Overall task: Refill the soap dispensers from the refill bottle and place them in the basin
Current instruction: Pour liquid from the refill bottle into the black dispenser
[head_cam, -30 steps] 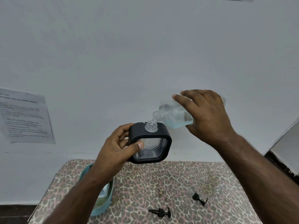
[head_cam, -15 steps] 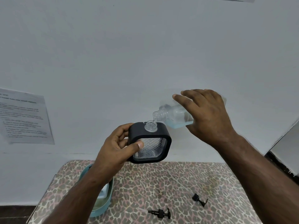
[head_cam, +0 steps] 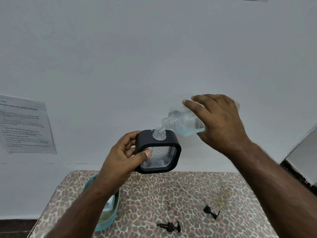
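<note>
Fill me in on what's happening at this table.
A person is pouring. The right hand tips a clear refill bottle of pale blue liquid into the open neck of a black-framed square clear dispenser, which the left hand holds above the leopard-print table. Two black pump heads lie on the table, and a teal basin sits at left.

Two bare forearms, no sleeves, left hand (head_cam: 123, 157) and right hand (head_cam: 221, 121) without rings or watch

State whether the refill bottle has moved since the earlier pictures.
No: the refill bottle holds the same spot and tilt relative to the wall paper.
</note>
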The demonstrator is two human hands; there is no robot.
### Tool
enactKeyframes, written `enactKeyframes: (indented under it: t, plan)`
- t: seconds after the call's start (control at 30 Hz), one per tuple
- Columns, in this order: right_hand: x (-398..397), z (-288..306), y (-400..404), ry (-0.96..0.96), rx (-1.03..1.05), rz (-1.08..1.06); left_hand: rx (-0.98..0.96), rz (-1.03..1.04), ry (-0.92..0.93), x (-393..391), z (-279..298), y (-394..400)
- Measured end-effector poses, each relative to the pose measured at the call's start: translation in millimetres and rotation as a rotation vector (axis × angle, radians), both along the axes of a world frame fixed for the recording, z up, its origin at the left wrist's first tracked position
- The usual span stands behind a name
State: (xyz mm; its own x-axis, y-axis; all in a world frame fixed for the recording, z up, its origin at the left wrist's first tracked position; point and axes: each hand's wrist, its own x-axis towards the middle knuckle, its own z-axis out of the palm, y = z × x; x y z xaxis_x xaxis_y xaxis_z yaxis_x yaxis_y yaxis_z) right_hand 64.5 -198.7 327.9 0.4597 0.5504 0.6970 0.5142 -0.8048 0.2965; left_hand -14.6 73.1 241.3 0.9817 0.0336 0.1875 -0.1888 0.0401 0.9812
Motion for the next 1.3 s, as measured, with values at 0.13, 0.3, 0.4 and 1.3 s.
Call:
enactKeyframes:
  t: [0.13,0.3,0.4,1.3]
  plan:
    - [0.1,0.3,-0.1,-0.01,0.002,-0.001,0.0,0.004,0.0,0.7,0.0,-0.5]
    - [-0.1,0.1,-1.2,-0.021,-0.001,0.0,0.003,0.002,-0.002,0.3,0.0,-0.2]
    - [0.0,0.2,-1.7,-0.019,-0.002,0.001,0.001,-0.001,-0.003,0.2,0.1,0.3]
    - [0.4,3.2,-2.5,-0.036,-0.023,0.002,-0.032,-0.013,-0.016,-1.4,1.5,-0.4]
